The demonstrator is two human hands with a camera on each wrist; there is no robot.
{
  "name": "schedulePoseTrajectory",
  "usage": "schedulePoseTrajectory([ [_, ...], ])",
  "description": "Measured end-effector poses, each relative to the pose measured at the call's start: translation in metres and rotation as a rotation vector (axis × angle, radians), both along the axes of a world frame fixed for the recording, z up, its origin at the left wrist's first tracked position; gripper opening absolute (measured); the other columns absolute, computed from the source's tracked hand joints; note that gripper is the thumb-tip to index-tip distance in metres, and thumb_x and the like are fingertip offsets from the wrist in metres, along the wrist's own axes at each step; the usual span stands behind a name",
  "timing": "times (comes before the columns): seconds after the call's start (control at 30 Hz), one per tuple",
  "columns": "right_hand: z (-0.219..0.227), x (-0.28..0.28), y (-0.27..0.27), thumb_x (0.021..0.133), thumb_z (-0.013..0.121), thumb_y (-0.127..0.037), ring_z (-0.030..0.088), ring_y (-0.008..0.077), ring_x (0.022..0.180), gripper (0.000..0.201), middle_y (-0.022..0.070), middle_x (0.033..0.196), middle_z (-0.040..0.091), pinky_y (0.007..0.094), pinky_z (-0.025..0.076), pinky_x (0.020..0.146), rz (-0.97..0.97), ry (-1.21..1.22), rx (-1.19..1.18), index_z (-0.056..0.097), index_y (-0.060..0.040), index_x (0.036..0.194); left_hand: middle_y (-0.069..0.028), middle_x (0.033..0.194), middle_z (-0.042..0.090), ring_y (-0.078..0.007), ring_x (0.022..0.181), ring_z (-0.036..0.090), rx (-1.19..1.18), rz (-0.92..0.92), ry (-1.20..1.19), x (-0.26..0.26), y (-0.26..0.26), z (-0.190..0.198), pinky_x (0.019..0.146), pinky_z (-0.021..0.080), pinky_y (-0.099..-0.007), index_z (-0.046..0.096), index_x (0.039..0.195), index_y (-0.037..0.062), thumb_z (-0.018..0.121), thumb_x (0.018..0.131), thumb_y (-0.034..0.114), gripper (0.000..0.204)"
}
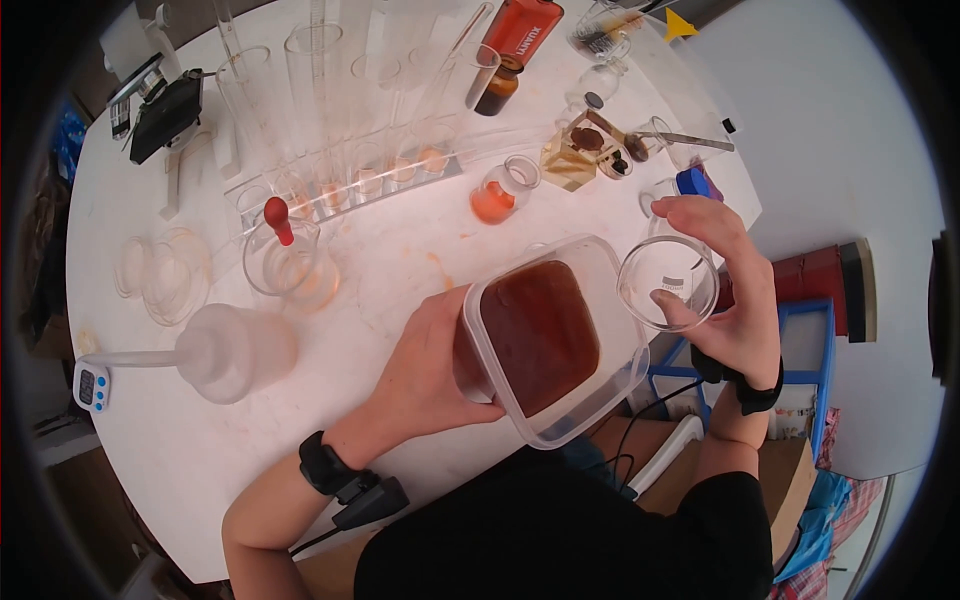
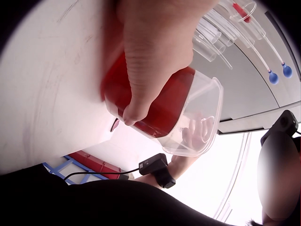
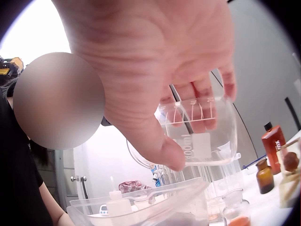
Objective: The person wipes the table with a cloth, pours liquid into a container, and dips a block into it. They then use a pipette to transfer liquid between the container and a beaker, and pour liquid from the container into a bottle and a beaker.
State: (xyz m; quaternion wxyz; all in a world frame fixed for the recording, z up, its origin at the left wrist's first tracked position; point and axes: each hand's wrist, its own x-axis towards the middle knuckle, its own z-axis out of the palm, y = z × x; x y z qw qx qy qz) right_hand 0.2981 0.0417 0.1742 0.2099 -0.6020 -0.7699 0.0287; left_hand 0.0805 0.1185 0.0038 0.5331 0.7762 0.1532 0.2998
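My left hand [image 1: 420,365] grips a clear plastic container [image 1: 622,365] by its near left side, the thumb along the wall. Reddish-brown liquid [image 1: 540,335] lies in the container, which is tilted toward the right. My right hand [image 1: 742,300] holds a clear glass beaker [image 3: 216,141] with white printed marks, thumb on one side and fingers on the other. In the head view the beaker's round rim overlaps the container's right rim. No liquid shows inside the beaker. The left wrist view shows the left thumb pressed against the red-looking wall of the container.
Behind the hands stand a small flask of orange liquid [image 1: 494,202], a test tube rack [image 1: 350,190] and a brown bottle [image 1: 497,88]. Leftward are a beaker with a red-bulbed dropper [image 1: 279,215], a wash bottle [image 1: 235,350], glass dishes [image 1: 170,280] and a timer [image 1: 92,386].
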Motion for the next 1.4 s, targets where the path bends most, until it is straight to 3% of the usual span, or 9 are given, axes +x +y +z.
schedulePoseTrajectory([
  [0.27, 0.008, 0.01, -0.009, 0.062, 0.067, -0.001, 0.052, 0.0302, 0.103, 0.052, 0.0108, 0.112, 0.057, 0.0387, 0.04, 0.091, -0.019, -0.054, 0.093, 0.054, -0.0053, 0.113, -0.0107, 0.121, 0.051, -0.0211, 0.109, 0.051, -0.397, -0.14, -0.04, 0.01, -0.001, 0.04, 0.092, 0.041, -0.034, 0.042, 0.126, 0.0039, 0.085, 0.051, 0.022, 0.088],
  [0.53, 0.034, 0.092, -0.009, 0.064, 0.073, -0.016, 0.058, 0.0266, 0.09, 0.053, 0.0138, 0.097, 0.06, 0.0332, 0.045, 0.083, -0.498, -0.194, 0.406, 0.055, -0.0031, 0.113, -0.0104, 0.119, 0.052, -0.0195, 0.107, 0.053, -0.227, -0.085, 0.058, 0.008, -0.004, 0.026, 0.087, 0.046, -0.0318, 0.043, 0.123, 0.0044, 0.086, 0.051, 0.019, 0.085],
  [0.7, 0.063, 0.149, 0.015, 0.065, 0.072, -0.018, 0.059, 0.0248, 0.088, 0.054, 0.0133, 0.094, 0.061, 0.033, 0.047, 0.08, -0.579, -0.297, 0.804, 0.056, -0.0066, 0.115, -0.0104, 0.118, 0.053, -0.0191, 0.106, 0.053, -0.335, -0.085, 0.047, 0.01, -0.006, 0.034, 0.088, 0.046, -0.0318, 0.043, 0.123, 0.0044, 0.086, 0.051, 0.019, 0.085],
  [0.8, 0.039, 0.148, 0.039, 0.063, 0.073, -0.02, 0.06, 0.0246, 0.086, 0.053, 0.0145, 0.089, 0.061, 0.0325, 0.048, 0.077, -0.731, -0.249, 0.713, 0.058, -0.006, 0.113, -0.0104, 0.118, 0.053, -0.0191, 0.106, 0.054, -0.341, -0.071, 0.029, 0.008, -0.007, 0.024, 0.088, 0.046, -0.0318, 0.043, 0.123, 0.0043, 0.086, 0.051, 0.02, 0.085],
  [0.83, 0.023, 0.154, 0.046, 0.062, 0.074, -0.021, 0.059, 0.0237, 0.083, 0.053, 0.0144, 0.085, 0.06, 0.031, 0.048, 0.073, -0.744, -0.346, 0.391, 0.058, -0.0027, 0.11, -0.0105, 0.118, 0.054, -0.0192, 0.106, 0.054, -0.327, -0.067, 0.01, 0.007, -0.007, 0.021, 0.088, 0.046, -0.0319, 0.043, 0.123, 0.0042, 0.085, 0.051, 0.02, 0.085],
  [1.07, 0.011, 0.124, 0.039, 0.062, 0.072, -0.016, 0.058, 0.0223, 0.085, 0.052, 0.0117, 0.088, 0.059, 0.0307, 0.047, 0.077, -0.688, -0.033, 0.36, 0.057, -0.0013, 0.109, -0.0112, 0.118, 0.053, -0.0209, 0.106, 0.054, -0.194, -0.057, 0.058, 0.006, -0.004, 0.032, 0.088, 0.045, -0.0323, 0.044, 0.124, 0.0035, 0.085, 0.052, 0.022, 0.085],
  [1.17, 0.004, 0.112, 0.031, 0.063, 0.072, -0.013, 0.057, 0.0194, 0.086, 0.051, 0.0094, 0.086, 0.058, 0.0303, 0.044, 0.082, -0.325, 0.137, 0.441, 0.056, -0.0025, 0.11, -0.012, 0.119, 0.053, -0.0215, 0.107, 0.053, -0.116, -0.011, 0.098, 0.006, -0.007, 0.042, 0.088, 0.045, -0.0319, 0.043, 0.125, 0.0032, 0.084, 0.053, 0.023, 0.084],
  [1.3, -0.002, 0.101, 0.023, 0.077, 0.066, -0.013, 0.053, 0.0097, 0.083, 0.041, 0.0044, 0.091, 0.051, 0.0262, 0.043, 0.078, -0.219, 0.615, 0.171, 0.043, -0.0033, 0.11, -0.0124, 0.118, 0.054, -0.0223, 0.105, 0.055, -0.002, 0.088, 0.147, -0.005, -0.015, 0.046, 0.087, 0.045, -0.0317, 0.044, 0.125, 0.0028, 0.083, 0.055, 0.023, 0.082],
  [1.4, 0.046, 0.123, 0.019, 0.087, 0.055, -0.013, 0.055, 0.0118, 0.078, 0.031, 0.0038, 0.09, 0.052, 0.0258, 0.044, 0.073, -0.099, 0.642, 0.417, 0.044, -0.0013, 0.113, -0.0134, 0.119, 0.052, -0.0225, 0.106, 0.054, -0.036, 0.125, 0.23, -0.017, -0.023, 0.048, 0.089, 0.043, -0.0336, 0.041, 0.124, 0.0011, 0.084, 0.058, 0.02, 0.081],
])
